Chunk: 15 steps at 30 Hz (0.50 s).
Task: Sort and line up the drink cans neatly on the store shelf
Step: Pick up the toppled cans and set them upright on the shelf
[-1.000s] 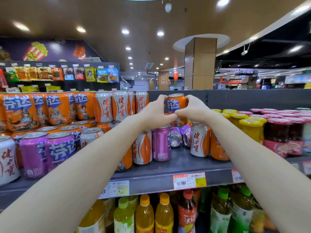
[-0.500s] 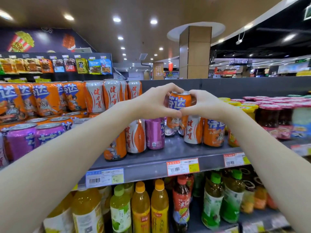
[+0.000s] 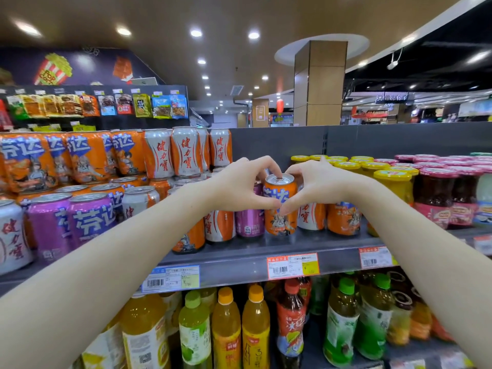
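Note:
An orange drink can stands upright on the grey shelf, gripped from both sides. My left hand wraps its left side with a fingertip on the lid. My right hand holds its right side. To its left stand a purple can and a silver-and-orange can. To its right stand another silver-and-orange can and an orange can. An orange can sits lower left, partly behind my left forearm.
Stacked orange, silver and purple cans fill the shelf's left part. Jars with yellow lids and pink lids crowd the right. Price tags line the shelf edge. Bottled drinks stand on the shelf below.
Both hands have lowered the orange can from above the row down onto the shelf between the purple can and the silver-and-orange can.

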### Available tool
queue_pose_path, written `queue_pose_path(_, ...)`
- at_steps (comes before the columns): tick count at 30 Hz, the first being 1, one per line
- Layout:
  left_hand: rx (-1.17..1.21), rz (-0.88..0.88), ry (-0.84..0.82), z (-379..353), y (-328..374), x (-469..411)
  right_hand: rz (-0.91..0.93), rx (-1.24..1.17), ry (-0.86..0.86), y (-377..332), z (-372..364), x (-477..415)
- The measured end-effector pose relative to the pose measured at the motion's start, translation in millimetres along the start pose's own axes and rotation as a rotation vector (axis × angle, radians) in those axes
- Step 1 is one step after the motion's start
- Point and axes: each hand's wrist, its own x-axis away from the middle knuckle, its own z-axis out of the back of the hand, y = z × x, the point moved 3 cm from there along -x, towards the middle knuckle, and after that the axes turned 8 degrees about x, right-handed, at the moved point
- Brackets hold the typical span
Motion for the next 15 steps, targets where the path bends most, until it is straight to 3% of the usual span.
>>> queue_pose_path(7, -0.089, 0.015, -0.03, -5, -1, 1, 0.054, -0.084, -0.071, 1, -6, -2)
queue_pose_path(15, 0.031, 0.086, -0.031, 5, -1, -1, 0.101, -0.156, -0.199, 15, 8, -9)
